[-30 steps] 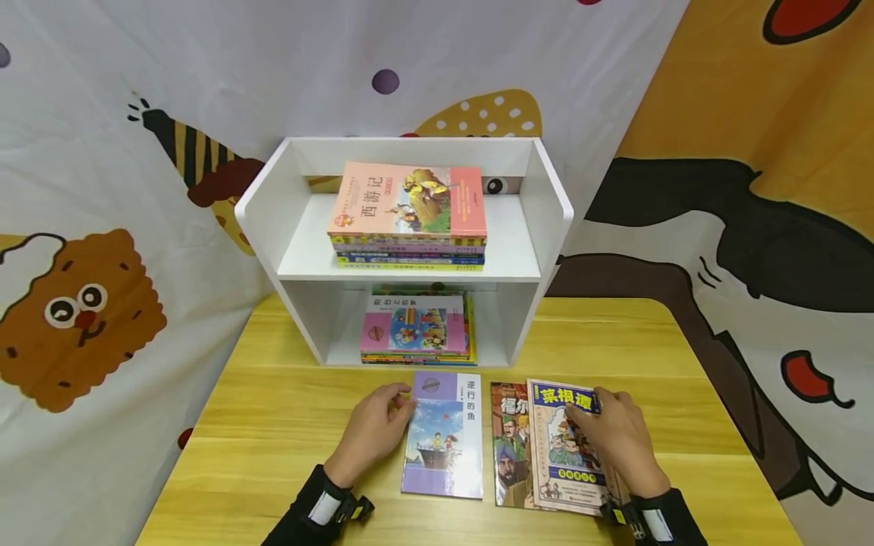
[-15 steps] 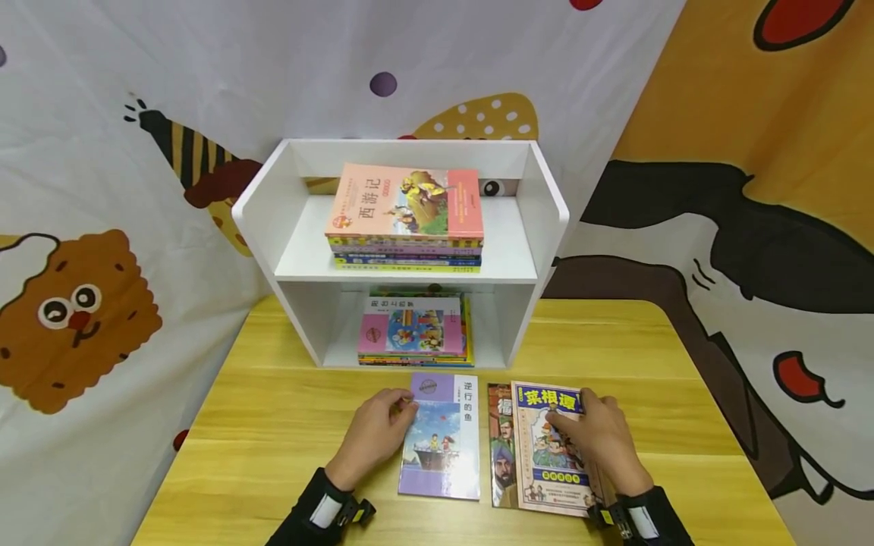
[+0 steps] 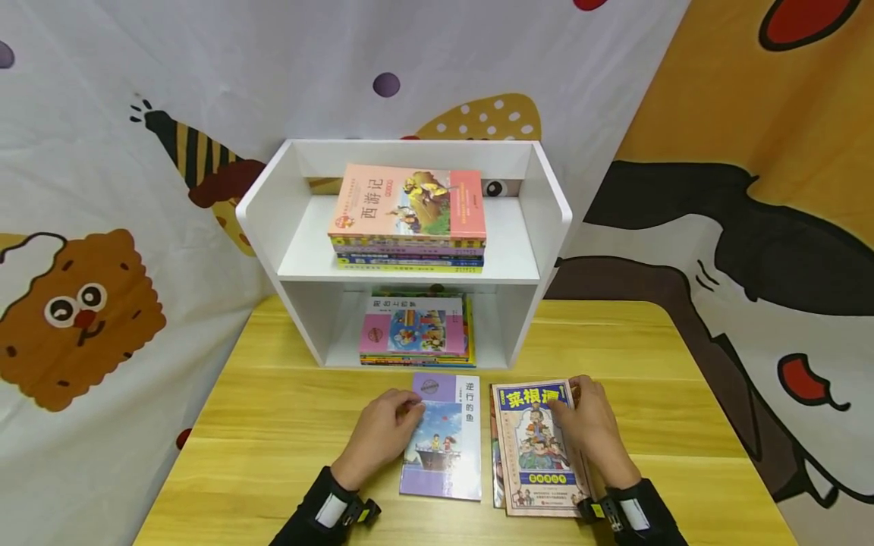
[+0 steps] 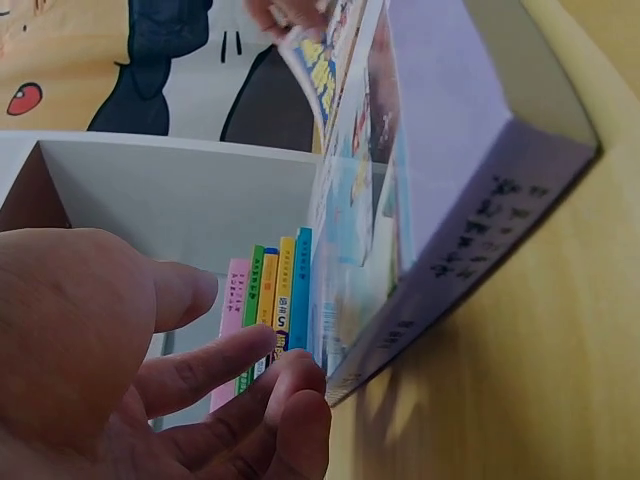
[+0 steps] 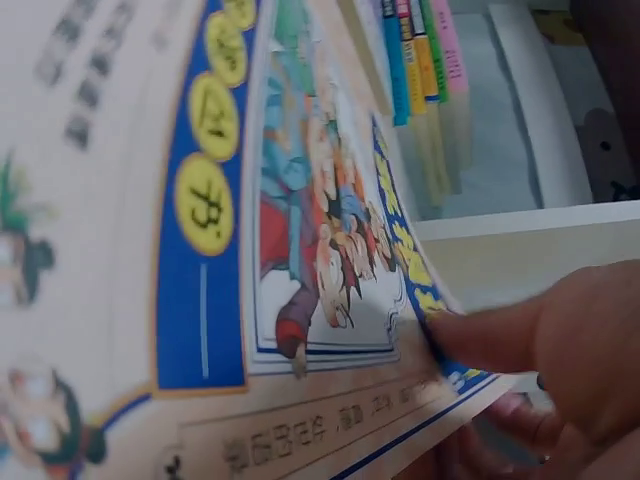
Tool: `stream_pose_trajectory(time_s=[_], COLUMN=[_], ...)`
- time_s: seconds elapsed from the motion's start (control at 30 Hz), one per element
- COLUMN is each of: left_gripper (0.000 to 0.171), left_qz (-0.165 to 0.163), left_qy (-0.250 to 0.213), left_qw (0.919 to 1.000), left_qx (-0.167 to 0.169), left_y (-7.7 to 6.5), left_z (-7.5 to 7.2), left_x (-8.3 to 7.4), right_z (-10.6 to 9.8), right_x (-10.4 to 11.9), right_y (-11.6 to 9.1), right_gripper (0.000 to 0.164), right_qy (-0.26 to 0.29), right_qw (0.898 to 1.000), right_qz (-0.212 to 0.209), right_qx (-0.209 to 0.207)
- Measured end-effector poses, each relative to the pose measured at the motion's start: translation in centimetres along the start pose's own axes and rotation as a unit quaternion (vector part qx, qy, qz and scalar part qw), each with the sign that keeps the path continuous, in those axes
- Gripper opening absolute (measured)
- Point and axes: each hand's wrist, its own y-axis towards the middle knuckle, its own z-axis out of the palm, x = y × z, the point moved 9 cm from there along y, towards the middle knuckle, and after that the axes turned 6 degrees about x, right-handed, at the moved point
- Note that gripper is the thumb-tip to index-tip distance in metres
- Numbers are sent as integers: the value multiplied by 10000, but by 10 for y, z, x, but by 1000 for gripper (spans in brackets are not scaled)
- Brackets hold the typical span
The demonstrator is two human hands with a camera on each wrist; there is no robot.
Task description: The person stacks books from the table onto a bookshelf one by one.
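Note:
My right hand (image 3: 592, 432) pinches the right edge of a cream comic book (image 3: 539, 455) with a blue title band. In the right wrist view the thumb (image 5: 490, 345) lies on the cover and the other fingers are below it. Under that comic, a strip of another illustrated book (image 3: 498, 470) shows at the left. Beside it on the table lies a purple-and-white book (image 3: 444, 440) with a boat picture. My left hand (image 3: 382, 432) is at that book's left edge, fingers loosely bent, fingertips right by the spine in the left wrist view.
A white two-tier shelf (image 3: 553, 220) stands at the back of the wooden table (image 3: 601, 341). Its upper level bears a book stack topped by a salmon-pink book (image 3: 410, 201). On the lower level lies another stack with a pink book (image 3: 413, 324) on top. A patterned cloth (image 3: 205, 76) hangs behind.
My right hand has slid the cream comic book leftward, so it now covers most of the book below. My left hand has stayed at the purple book's edge, with only a slight shift.

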Motion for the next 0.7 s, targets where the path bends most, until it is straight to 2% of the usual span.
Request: stream_pose_trajectory(time_s=[0.07,0.13,0.27,0.43,0.57,0.7], left_gripper=[32,31,27,25,32,33], left_qz=[66,143,340,696,1216,1583], left_qy=[-5,-31,-167,-624,-1017,-1214], left_qw=[10000,9999,9993,9956,9871,9793], left_qx=[12,18,-20,8,210,339], left_y=[1,2,6,12,12,9], left_z=[0,-1,-6,-11,-14,-17], left_x=[-3,-6,-16,-37,-63,-87], right_z=[-5,-9,-19,-36,-46,-45], right_x=[13,27,60,113,162,197], right_y=[-1,-2,-5,-20,-38,-50], right_gripper=[35,24,23,26,24,22], right_qy=[185,439,1212,2050,2152,2005], right_qw=[9989,9956,9816,9590,9458,9341], right_qz=[-426,-817,-1467,-1914,-2342,-2832], right_qx=[-107,-90,131,408,653,842])
